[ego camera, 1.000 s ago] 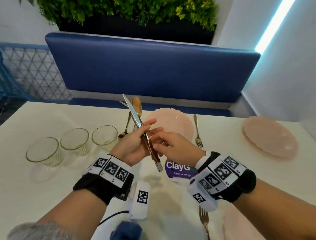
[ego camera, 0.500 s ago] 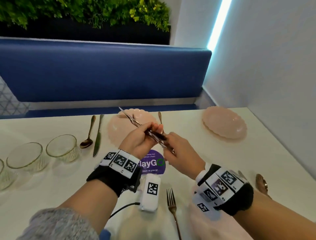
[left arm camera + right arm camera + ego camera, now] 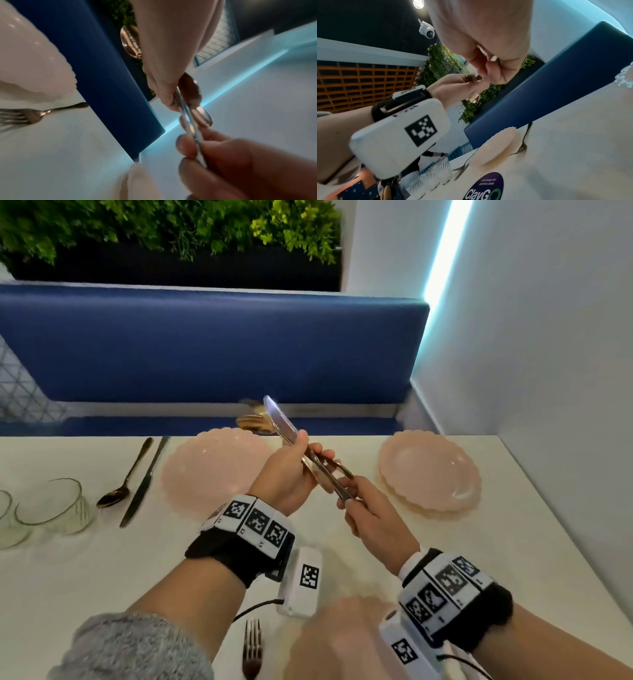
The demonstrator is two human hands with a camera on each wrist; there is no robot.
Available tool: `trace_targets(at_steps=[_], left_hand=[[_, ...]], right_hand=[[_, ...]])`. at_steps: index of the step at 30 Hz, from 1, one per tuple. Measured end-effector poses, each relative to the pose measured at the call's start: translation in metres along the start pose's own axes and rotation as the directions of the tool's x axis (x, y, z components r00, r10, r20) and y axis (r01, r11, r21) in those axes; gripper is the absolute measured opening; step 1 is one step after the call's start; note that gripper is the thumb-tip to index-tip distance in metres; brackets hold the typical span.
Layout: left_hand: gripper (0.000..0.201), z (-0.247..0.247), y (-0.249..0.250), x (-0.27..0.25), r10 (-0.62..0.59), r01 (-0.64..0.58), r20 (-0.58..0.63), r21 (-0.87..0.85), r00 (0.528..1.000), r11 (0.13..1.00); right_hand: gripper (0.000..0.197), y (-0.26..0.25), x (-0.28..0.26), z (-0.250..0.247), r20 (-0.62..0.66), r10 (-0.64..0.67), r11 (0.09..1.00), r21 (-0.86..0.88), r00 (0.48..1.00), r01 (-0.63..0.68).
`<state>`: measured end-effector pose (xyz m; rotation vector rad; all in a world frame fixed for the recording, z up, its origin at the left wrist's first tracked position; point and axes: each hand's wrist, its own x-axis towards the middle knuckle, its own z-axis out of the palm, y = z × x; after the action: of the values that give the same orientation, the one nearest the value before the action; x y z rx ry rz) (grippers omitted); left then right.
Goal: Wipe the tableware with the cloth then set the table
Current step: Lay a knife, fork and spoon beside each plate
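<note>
My left hand [image 3: 301,460] grips a small bundle of cutlery held up over the table: a silver knife [image 3: 281,419] with its blade pointing up and away, and a gold spoon [image 3: 255,422] behind it. My right hand [image 3: 352,491] pinches the lower end of the knife's handle. In the left wrist view the right fingertips [image 3: 184,144] close on the knife handle [image 3: 190,125], and the spoon bowl [image 3: 131,42] shows above my left hand [image 3: 171,83]. Two pink plates [image 3: 212,470] [image 3: 430,470] lie on the white table. No cloth is visible.
A spoon [image 3: 123,477] and a knife [image 3: 144,484] lie left of the left plate, with glasses [image 3: 51,508] further left. A fork [image 3: 251,648] and another pink plate [image 3: 335,638] sit at the near edge. A blue bench [image 3: 205,347] backs the table; a wall runs along the right.
The view has swung right. Both hands have carried the cutlery bundle right, to between the two plates. My right hand now pinches lower on the knife handle.
</note>
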<state>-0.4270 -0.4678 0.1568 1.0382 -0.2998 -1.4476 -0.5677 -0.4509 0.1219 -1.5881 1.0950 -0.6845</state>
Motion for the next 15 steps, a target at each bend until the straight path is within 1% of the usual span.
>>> trace_targets(at_steps=[4,6,8,10,11,13,15], left_hand=[[0.032,0.014,-0.012,0.009,0.026,-0.015,-0.122,0.092,0.992,0.996],[0.031,0.016,-0.015,0.009,0.032,-0.011,-0.15,0.139,0.988,0.99],[0.031,0.014,-0.016,0.009,0.033,-0.01,-0.165,0.137,0.986,0.99],[0.032,0.009,-0.015,0.011,0.039,-0.022,-0.188,0.092,0.981,0.995],[0.032,0.004,-0.014,0.014,0.047,-0.033,-0.219,0.068,0.975,0.997],[0.032,-0.007,-0.012,0.02,0.051,-0.037,-0.267,0.059,0.962,0.998],[0.027,-0.019,-0.009,0.023,0.042,-0.016,-0.304,0.088,0.952,0.996]], right_hand=[[0.028,0.002,0.0,-0.024,0.002,0.017,0.994,0.105,1.0,-0.017],[0.025,0.002,0.002,-0.032,-0.028,-0.02,0.994,0.105,0.999,0.023],[0.021,0.001,0.004,-0.04,-0.097,-0.071,0.994,0.075,0.993,0.079],[0.018,-0.002,0.007,-0.05,-0.178,-0.099,0.985,0.119,0.979,0.121],[0.016,-0.004,0.011,-0.056,-0.223,-0.101,0.978,0.155,0.97,0.138],[0.011,-0.013,0.021,-0.073,-0.321,-0.071,0.955,0.251,0.945,0.157],[0.008,-0.023,0.038,-0.091,-0.386,-0.002,0.914,0.373,0.922,0.158]])
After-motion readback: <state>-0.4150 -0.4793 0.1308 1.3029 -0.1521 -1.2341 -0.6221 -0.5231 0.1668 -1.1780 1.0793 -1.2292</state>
